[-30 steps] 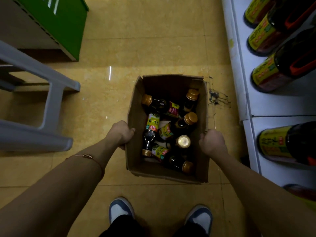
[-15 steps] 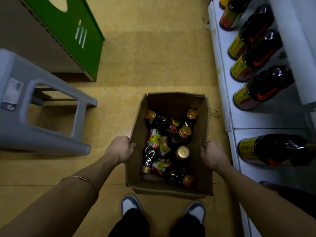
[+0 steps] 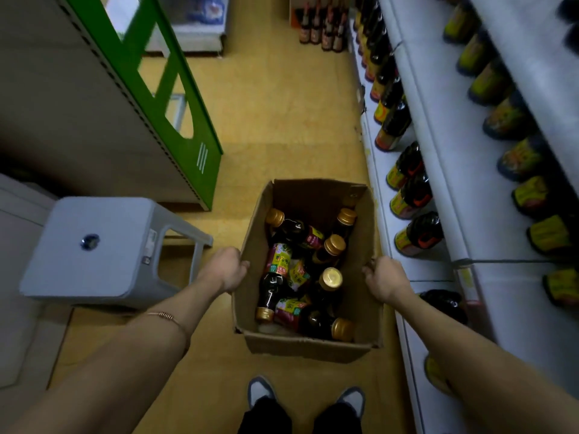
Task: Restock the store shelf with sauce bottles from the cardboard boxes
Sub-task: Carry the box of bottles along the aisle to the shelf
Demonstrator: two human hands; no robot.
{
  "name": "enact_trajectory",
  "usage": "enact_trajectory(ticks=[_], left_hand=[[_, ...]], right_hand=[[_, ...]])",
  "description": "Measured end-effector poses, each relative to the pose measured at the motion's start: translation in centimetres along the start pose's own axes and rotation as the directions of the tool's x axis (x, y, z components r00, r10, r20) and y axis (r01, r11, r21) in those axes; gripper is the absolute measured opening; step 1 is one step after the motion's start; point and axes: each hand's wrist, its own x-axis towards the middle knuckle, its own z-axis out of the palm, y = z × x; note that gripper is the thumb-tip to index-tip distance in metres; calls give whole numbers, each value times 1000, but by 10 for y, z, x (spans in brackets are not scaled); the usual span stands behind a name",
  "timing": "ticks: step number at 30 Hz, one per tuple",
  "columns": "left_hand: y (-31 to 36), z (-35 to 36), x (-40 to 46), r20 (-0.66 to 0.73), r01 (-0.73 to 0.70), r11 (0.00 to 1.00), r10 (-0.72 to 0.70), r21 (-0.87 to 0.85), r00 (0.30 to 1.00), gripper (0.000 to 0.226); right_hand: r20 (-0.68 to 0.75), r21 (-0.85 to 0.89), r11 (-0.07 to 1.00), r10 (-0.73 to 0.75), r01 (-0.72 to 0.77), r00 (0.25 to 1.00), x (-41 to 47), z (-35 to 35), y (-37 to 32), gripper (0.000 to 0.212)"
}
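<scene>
— Where's the cardboard box [image 3: 308, 343]?
— Between a grey plastic stool [image 3: 94, 249] and the white shelf [image 3: 438, 170], left hand [image 3: 227, 270] and right hand [image 3: 387, 278] gripping its sides.
— Inside?
— Dark, gold-capped sauce bottles [image 3: 329, 249], jumbled.

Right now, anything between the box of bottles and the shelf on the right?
Nothing visible. The cardboard box, gripped at its side walls by left hand and right hand, sits beside the shelf with only bare floor between.
</scene>
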Motion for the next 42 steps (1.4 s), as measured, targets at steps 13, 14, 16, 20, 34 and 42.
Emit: enact_trajectory(ticks=[13,14,16,20,34,42], left_hand=[[97,-138,112,-42,20,998,-22,-62,999,32],[106,-147,125,-35,29,997,-31,-74,999,33],[121,-163,152,-35,37,994,-41,-100,999,33],[148,-201,206,-30,45,992,-48,-114,998,32],[249,-394,465,-1,-47,999,47,-19,999,24],[320,-488,601,76,41,991,-32,-126,997,13]], right_hand=[[2,-30,997,-70,70,998,142,-153,-76,29],[7,-29,997,-74,74,997,157,-164,-80,27],[21,-57,992,-107,108,994,191,-187,-89,22],[37,-106,987,-114,117,993,249,-239,-120,28],[-9,-26,999,-28,27,1000,476,-371,-235,24],[19,-44,998,-54,55,998,644,-449,-291,23]])
